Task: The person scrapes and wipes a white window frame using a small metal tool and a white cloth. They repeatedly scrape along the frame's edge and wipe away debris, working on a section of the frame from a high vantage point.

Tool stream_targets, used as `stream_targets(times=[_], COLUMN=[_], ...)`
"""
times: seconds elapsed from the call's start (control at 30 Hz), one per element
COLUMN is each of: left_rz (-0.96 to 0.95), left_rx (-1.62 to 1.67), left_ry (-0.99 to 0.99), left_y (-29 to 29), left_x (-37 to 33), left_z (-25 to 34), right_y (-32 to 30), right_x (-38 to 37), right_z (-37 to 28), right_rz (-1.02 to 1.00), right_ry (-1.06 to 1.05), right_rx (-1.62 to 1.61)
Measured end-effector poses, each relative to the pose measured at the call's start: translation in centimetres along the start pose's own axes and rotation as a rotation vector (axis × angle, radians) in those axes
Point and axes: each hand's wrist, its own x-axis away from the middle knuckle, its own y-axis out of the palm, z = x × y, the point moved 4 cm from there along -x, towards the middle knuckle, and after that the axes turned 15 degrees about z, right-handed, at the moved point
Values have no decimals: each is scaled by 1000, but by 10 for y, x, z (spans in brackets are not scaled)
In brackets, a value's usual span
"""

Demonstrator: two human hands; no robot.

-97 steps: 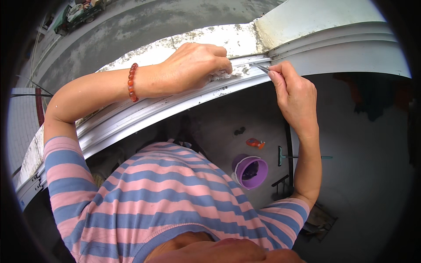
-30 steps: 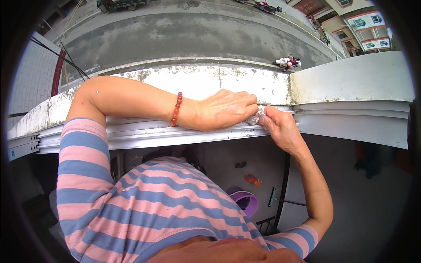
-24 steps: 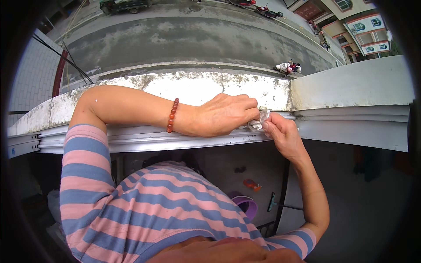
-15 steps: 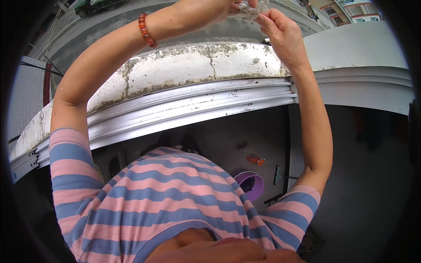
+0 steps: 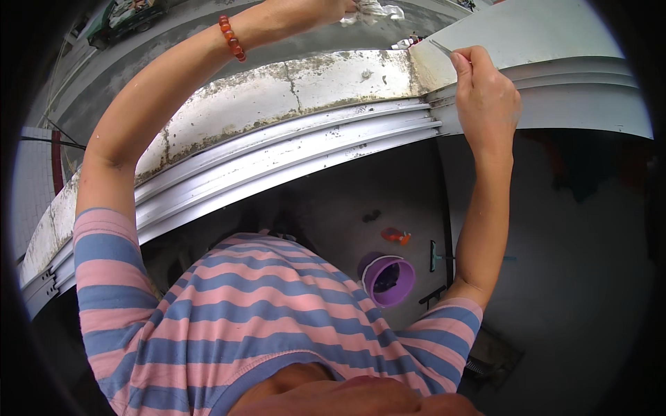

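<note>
Partly cut by the top edge, my left hand [image 5: 336,8] closes on a crumpled, whitish see-through piece [image 5: 374,12] that looks like thin plastic. It is held out beyond the weathered white ledge [image 5: 333,82]. My right hand [image 5: 489,90] is apart from it, over the right end of the ledge near the white wall. Between thumb and forefinger it pinches a thin, pointed, metal-looking tool [image 5: 441,47], whose tip points up and left. Its exact kind cannot be made out.
White window tracks [image 5: 291,149] run along the ledge's inner side. On the dark floor below stand a purple bucket [image 5: 406,295] and a red-orange spray bottle [image 5: 395,236], beside a green squeegee [image 5: 433,256]. Outside, a green truck [image 5: 125,21] is on the street.
My right hand has left the crumpled piece and moved right and down, with the thin tool now showing in its fingers. My left hand has shifted slightly left, still holding the piece.
</note>
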Motion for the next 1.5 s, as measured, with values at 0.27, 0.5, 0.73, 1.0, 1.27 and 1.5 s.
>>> stream_targets(times=[0.27, 0.5, 0.73, 1.0, 1.27, 1.5], left_rz=[-247, -446, -429, -362, -314, -333], left_rx=[36, 178, -153, -140, -162, -187], left_ry=[3, -158, 295, 325, 347, 237], left_y=[13, -14, -13, -1, -3, 7], left_x=[64, 109, 133, 131, 132, 125], left_z=[31, 31, 48, 46, 50, 47], right_y=[-28, -16, 12, -9, 15, 28], right_x=[53, 61, 62, 56, 75, 70], right_z=[13, -26, -43, -48, -43, -39], right_rz=[-109, -221, -346, -174, -166, -287], right_ry=[93, -16, -236, -250, -295, -189], right_rx=[-149, -457, -516, -538, -421, -519])
